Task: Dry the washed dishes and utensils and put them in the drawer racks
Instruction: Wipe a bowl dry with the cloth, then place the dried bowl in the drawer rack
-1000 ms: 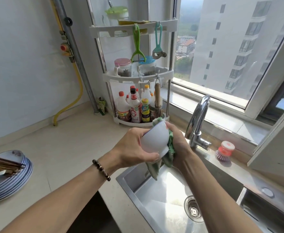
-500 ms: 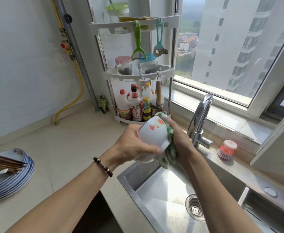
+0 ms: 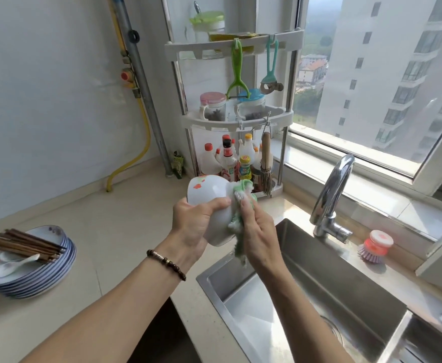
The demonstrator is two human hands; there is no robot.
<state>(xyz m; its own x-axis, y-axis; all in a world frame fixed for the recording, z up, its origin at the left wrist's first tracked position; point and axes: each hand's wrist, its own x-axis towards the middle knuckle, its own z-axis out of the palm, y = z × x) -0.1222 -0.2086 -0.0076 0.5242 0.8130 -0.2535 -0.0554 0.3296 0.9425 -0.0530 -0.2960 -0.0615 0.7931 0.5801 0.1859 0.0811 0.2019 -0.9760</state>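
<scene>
A: Kitchen, at the sink (image 3: 332, 297). Where is the bowl (image 3: 209, 195)?

B: In the air over the sink's near-left corner, between the two hands. The left hand (image 3: 193, 224) grips its white wall, fingers curled across the outside; the rim points up and left, away from the person, the foot down toward the sink.

A: And the right hand (image 3: 256, 231)?

B: It pinches a green cloth (image 3: 241, 205) and presses it against the bowl's right flank, near the base. The cloth's tail hangs below the hands.

A: Which relation matters for the next move?

B: The bowl's axis. It runs tilted, mouth up-left, base down-right, so the cloth hand sits at the base end and the holding hand wraps the middle. In my judgement the wipe still has to reach the rim and inside, which lie on the far side from the cloth; that calls for a turn in the left hand.

A: How far along is the job?

B: Early, I judge. A stack of plates (image 3: 39, 273) stands well apart on the counter (image 3: 115, 231) to the left, with chopsticks (image 3: 23, 244) and a spoon (image 3: 13, 263) lying on top. No drawer rack shows in this view.

A: Risk?

B: A wet glazed bowl held one-handed over steel could slip.
</scene>
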